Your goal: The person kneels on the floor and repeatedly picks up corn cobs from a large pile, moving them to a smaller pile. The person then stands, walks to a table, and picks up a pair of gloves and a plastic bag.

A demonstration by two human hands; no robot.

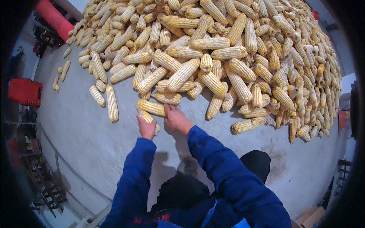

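Observation:
Both hands are low over the grey concrete floor, at the near edge of a big heap of husked corn cobs (pixel 182 52). My left hand (pixel 147 127) is closed around a small corn cob (pixel 146 116) that pokes out above the fingers. Just to the right, my right hand (pixel 174 117) grips the right end of a yellow and white corn cob (pixel 151 107), which lies slanted above the smaller one. Another cob (pixel 167 98) rests right behind it, at the heap's edge. Dark blue sleeves cover both arms.
Loose cobs (pixel 112 103) lie on the floor at the left, and one cob (pixel 248 125) lies to the right. A red container (pixel 25 92) and metal railing (pixel 77 176) are at the left. Cardboard (pixel 310 217) is at the lower right. My dark-clad knees are below my arms.

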